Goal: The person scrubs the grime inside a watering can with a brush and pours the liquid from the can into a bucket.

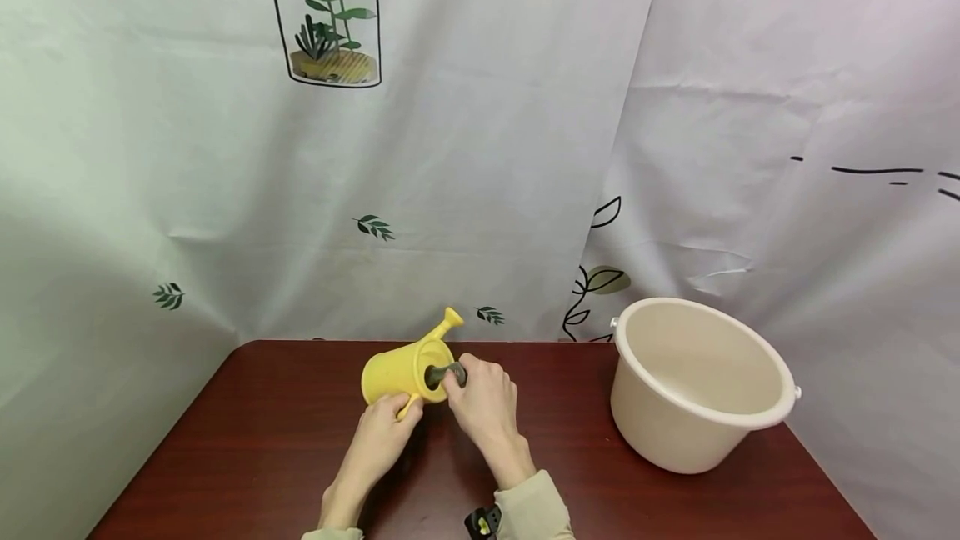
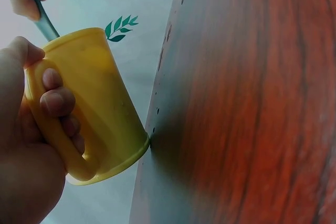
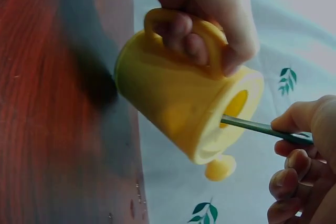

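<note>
A yellow toy watering can (image 1: 393, 373) is tipped on its side near the table's far edge, its mouth facing right and its spout pointing up and right in the head view. My left hand (image 1: 382, 436) grips its handle, the fingers curled through the loop in the left wrist view. With thumb and fingers, my right hand (image 1: 487, 407) pinches the slim handle of a dark green tool (image 3: 257, 126). The tool's other end goes through the can's round opening and is hidden inside, so its kind does not show.
To the right stands a large cream bucket (image 1: 690, 432) on the dark red-brown wooden table (image 1: 247, 440). A pale cloth (image 1: 465, 148) printed with plants hangs behind the table. There is a dark watch (image 1: 483, 522) at my right sleeve.
</note>
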Tool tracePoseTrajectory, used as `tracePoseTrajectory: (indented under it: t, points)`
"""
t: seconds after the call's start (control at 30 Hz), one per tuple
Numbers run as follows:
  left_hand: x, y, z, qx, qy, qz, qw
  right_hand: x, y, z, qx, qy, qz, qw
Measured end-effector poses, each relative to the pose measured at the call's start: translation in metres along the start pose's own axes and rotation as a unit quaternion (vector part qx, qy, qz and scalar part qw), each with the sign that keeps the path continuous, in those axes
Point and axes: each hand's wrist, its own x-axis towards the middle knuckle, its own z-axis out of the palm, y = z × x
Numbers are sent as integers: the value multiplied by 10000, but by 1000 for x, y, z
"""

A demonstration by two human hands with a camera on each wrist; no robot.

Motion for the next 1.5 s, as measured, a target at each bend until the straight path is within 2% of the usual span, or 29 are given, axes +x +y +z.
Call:
tracePoseTrajectory:
  t: [0.43,1.07,1.23,1.5]
  points:
    - [0,-1,-1,-21,-15,-95,10000,3,-5,-12,147,-113,168,9997]
    - [0,1,0,37,-92,-102,9999,-2,4,14,259,-355,787,9959]
    - [1,1,1,92,-73,-45,9999,-3,5,18,274,-303,783,9961]
    - [1,-2,1,61,-15,-41,10000,-3,2,16,135,-88,552,9983]
